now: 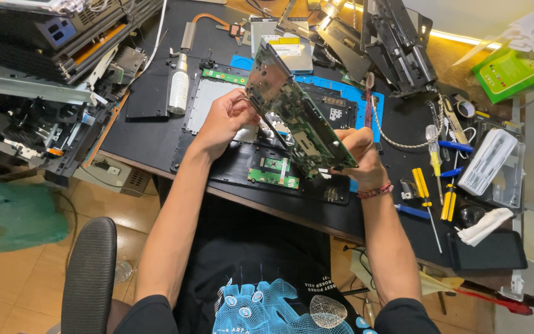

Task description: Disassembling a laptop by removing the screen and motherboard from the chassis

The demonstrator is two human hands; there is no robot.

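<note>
Nearest: person's lap in a black shirt w/ a cyan mesh print, bottom cut off by the frame edge. Padded chair armrest (89, 272) at lower left, textured black, partly out of view. Forearms run up to the desk.

Right hand (360, 151) is clamped on the lower end of a green circuit board (295, 111), fingers wrapped round its edge; a beaded bracelet (375, 190) sits on the wrist. Left hand (225, 117) pinches the board's mid-left edge, thumb & fingertips closed on it. Hands are apart, one at each end. Board is held in the air, tilted steeply, above the open laptop base (261, 158); its far face is hidden, small parts on it too fine to make out.

Laptop base: flat black plastic shell lying on the dark desk, w/ a small green sub-board (273, 173) inside; the middle is hidden behind the raised board.

To the right: yellow-handled screwdrivers (431, 192), a crumpled white cloth (483, 226), a clear plastic case (495, 164), all lying on the desk.

Further back: blue mat (341, 89) mostly covered, a white spray bottle (178, 86) lying down, a silver optical drive (288, 49). Far left, stacked dismantled units (44, 68), metal & plastic, jumbled, hard to tell apart. Far right, green box (514, 71), cut off by the frame.
</note>
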